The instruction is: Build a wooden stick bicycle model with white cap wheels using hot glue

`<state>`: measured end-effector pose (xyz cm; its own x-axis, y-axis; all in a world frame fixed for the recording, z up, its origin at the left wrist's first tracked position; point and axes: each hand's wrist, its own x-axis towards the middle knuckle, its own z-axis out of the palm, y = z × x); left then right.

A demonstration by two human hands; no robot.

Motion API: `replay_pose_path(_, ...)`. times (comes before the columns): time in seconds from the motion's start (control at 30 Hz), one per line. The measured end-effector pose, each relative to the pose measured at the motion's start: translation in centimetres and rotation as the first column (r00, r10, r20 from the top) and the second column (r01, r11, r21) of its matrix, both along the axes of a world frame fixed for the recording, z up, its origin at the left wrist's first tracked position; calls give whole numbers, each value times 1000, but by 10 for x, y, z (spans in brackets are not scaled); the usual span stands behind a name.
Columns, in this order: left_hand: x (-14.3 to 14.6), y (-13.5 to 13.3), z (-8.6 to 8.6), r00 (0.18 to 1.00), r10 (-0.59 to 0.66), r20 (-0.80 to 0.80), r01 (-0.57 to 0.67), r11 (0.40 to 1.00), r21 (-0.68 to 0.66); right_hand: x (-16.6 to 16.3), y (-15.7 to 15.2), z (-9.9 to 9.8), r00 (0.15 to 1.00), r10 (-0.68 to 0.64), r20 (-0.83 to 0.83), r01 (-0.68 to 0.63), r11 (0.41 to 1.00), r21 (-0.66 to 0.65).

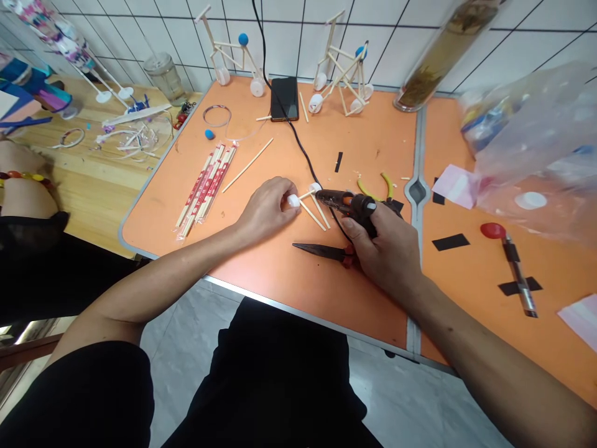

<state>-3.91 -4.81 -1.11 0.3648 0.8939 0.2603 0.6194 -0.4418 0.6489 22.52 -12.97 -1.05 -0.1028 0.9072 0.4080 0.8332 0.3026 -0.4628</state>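
The fingers of your left hand (265, 210) are drawn in narrow, thumb and forefinger pinching a white disc (293, 200) at the near-left end of a small stick frame (312, 214). That frame is just right of those fingertips, over the orange table (354, 298), with 2 of its sticks slanting back toward you and a 2nd white disc (315, 186) at its other end. Your right hand (392, 246) is wrapped around a dark glue gun (347, 200), its nozzle reaching left from your fingers to the 2nd white disc; you cannot tell here whether they touch. Below your right fingers lie scissors (321, 251), blades toward your left hand, and just beyond that hand you have a yellow-handled tool (388, 186). Left of your left fingers are wrapped chopsticks (208, 190) and 1 loose stick (247, 165). Well beyond your fingertips, a phone (284, 99) lies between 2 wheeled stick models (342, 65), near the tiled wall (298, 37).
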Motion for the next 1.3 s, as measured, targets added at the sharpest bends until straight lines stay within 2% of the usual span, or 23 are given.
replay_pose_path(0.23, 0, -1, 2, 1000, 1, -1, -1, 1000, -12, 0, 0, -2, 1000, 10, 0, -10, 1000, 26)
replay_pose_path(1.3, 1, 1, 0, 1000, 0, -11, 0, 1000, -2, -1, -2, 3, 1000, 22, 8, -22, 1000, -3)
